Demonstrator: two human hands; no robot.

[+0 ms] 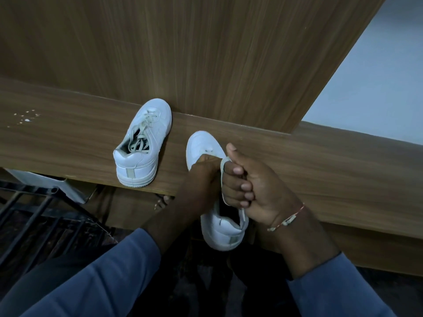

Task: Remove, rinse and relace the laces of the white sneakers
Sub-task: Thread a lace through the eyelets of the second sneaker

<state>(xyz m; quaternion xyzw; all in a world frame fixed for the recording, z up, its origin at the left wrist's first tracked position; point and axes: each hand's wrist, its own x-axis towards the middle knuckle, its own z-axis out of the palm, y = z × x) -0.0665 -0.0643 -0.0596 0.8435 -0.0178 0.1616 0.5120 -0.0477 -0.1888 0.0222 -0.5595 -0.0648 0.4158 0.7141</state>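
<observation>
unlacing sneaker [225, 227]: right hand [256, 186] grip fisted round lace [223, 162], left hand [201, 172] grip clamps sneaker. next: draw lace fully out.

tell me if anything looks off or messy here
White specks lie scattered on the ledge at far left, like crumbs or chipped paint; I cannot tell which. The near sneaker hangs heel-first over the ledge's edge, but the left hand holds it while the right hand grips its lace.
</observation>
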